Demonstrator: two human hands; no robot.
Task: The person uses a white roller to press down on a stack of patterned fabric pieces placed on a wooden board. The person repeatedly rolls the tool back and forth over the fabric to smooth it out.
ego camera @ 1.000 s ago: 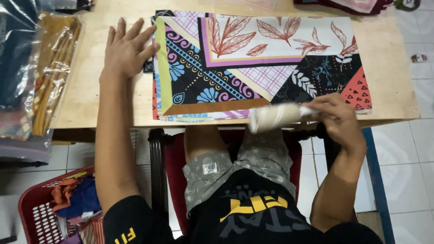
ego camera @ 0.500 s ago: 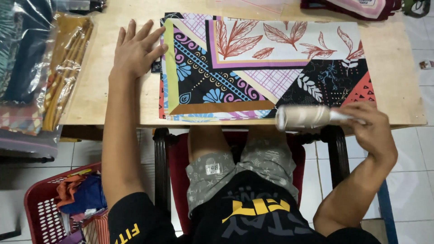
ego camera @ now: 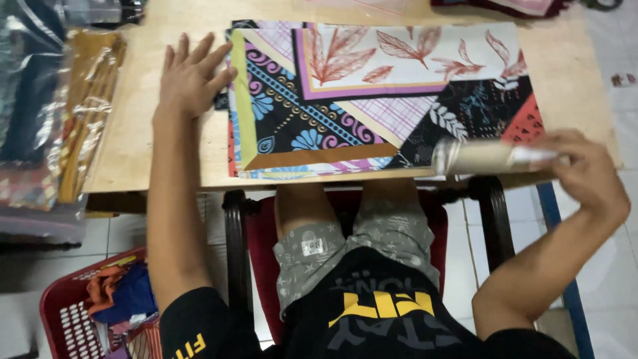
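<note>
A folded patterned cloth with red leaves, blue swirls and black patches lies flat on the wooden table. My left hand rests palm down on the table, fingers spread, fingertips touching the cloth's left edge. My right hand grips the handle of a pale roller, which looks like a lint roller. The roller is blurred and sits at the cloth's lower right corner, by the table's near edge.
Clear-wrapped packs of cloth are stacked at the left of the table. A red plastic basket with cloth scraps stands on the floor at lower left. I sit on a dark wooden chair with a red seat. More fabric lies at the far edge.
My right hand has carried the roller rightwards along the cloth's near edge to its lower right corner. My left hand has stayed at the cloth's left edge.
</note>
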